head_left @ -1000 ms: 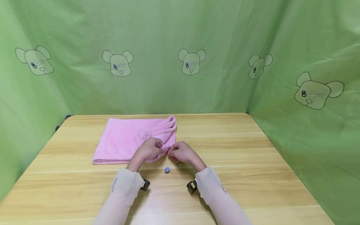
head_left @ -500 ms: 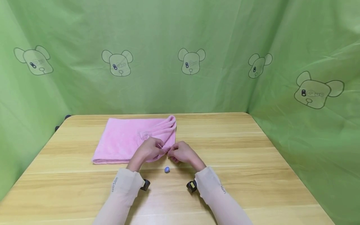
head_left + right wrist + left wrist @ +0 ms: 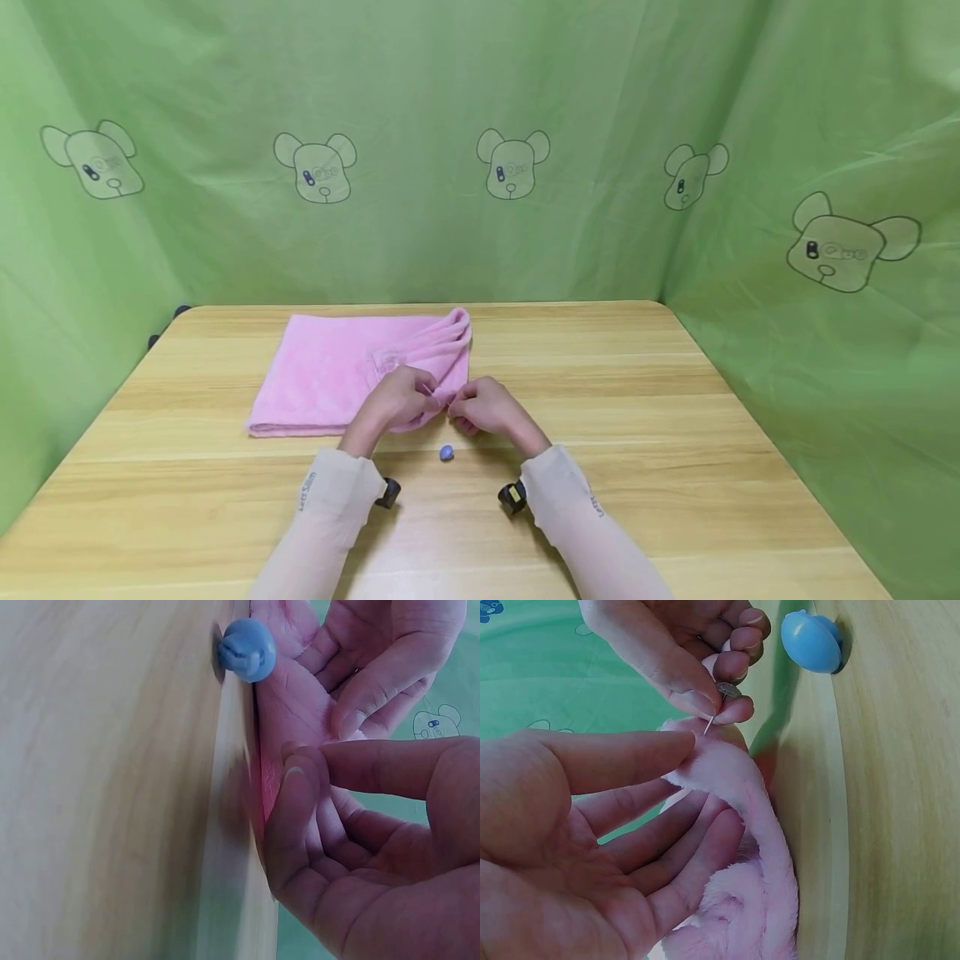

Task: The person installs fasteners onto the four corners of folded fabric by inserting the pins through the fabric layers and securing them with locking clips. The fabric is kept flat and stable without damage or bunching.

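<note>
A pink plush blanket lies folded on the table, its near right corner bunched up between both hands. My left hand pinches that corner between thumb and fingers. Just right of it, my right hand pinches a thin metal pin by its flat grey head, seen in the left wrist view. The pin's shaft reaches the fabric beside my left thumb; I cannot tell whether its tip is inside. A small round blue cap sits on the table below the hands. In the right wrist view, my right fingers hide the pin.
The light wooden table spreads around the blanket and ends at a green curtain printed with bear heads. Curtain also hangs at both sides. A small black device is strapped at the right wrist, another device at the left.
</note>
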`<state>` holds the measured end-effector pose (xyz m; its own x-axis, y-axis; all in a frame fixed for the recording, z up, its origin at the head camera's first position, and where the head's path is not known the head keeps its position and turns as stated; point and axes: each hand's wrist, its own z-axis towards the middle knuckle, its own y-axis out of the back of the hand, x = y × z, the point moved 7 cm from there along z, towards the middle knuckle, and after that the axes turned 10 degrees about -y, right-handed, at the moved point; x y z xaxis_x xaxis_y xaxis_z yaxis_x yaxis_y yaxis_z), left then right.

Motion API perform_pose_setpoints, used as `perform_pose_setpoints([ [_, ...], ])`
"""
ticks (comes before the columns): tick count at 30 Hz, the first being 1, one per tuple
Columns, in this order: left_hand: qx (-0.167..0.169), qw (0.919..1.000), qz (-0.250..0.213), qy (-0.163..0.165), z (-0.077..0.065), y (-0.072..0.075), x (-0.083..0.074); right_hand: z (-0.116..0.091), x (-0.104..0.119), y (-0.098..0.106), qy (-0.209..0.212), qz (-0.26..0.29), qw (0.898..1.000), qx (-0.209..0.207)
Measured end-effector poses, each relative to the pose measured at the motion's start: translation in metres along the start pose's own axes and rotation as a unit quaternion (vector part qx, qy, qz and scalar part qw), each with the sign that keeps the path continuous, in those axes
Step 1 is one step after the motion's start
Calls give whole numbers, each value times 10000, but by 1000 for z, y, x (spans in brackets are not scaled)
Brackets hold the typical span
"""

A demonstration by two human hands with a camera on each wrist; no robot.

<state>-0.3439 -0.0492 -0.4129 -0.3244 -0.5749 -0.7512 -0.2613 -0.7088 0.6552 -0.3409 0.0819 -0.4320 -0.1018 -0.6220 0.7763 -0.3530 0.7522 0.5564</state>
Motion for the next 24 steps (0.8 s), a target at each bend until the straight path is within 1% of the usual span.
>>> perform_pose_setpoints([
  [6,-26,9999,119,26,0,1,0,0,0,0,97,-47,9999,29],
  [12,-6,9997,256,-15,1,1,1,1,0,0,167,-61,9998,54],
  [19,38,9998,179,86,2,2,1,1,1,-1,193,-80,9998,22],
  [24,39,9998,164,90,2,2,1,-1,2,-1,212,-84,9997,9],
])
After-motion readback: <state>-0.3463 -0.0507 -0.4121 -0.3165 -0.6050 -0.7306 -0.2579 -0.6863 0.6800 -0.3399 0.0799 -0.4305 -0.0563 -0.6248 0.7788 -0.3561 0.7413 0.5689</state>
